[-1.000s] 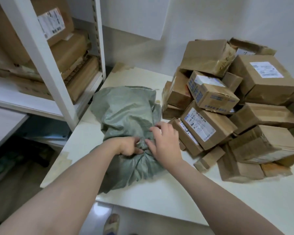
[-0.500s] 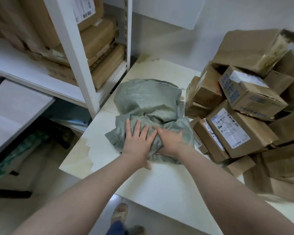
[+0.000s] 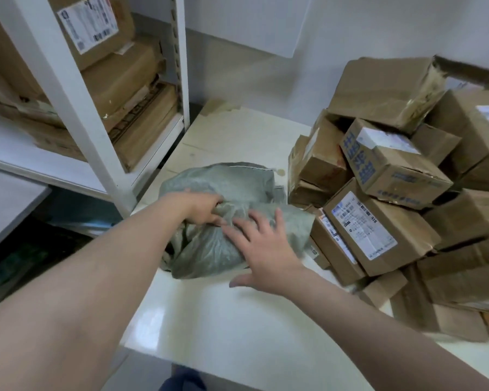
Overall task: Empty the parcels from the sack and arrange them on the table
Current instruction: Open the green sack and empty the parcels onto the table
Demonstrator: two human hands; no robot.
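The sack (image 3: 237, 182) is gripped at a fold by the left hand (image 3: 202, 211), previously flat; the right hand (image 3: 263, 244) is spread wide on it. Parcels (image 3: 378, 221) are heaped alongside on the counter (image 3: 223, 320); emptying is judged done.

Nothing was legible. White shipping labels (image 3: 363, 224) on the parcels (image 3: 401, 235) and a shelf box (image 3: 122, 32) were blurred, as was the blue print (image 3: 360, 158) on one carton (image 3: 401, 176).

The sack (image 3: 232, 187) lay on the table (image 3: 237, 320) before me, parcels (image 3: 378, 230) piled to its right, shelving (image 3: 76, 108) to its left.
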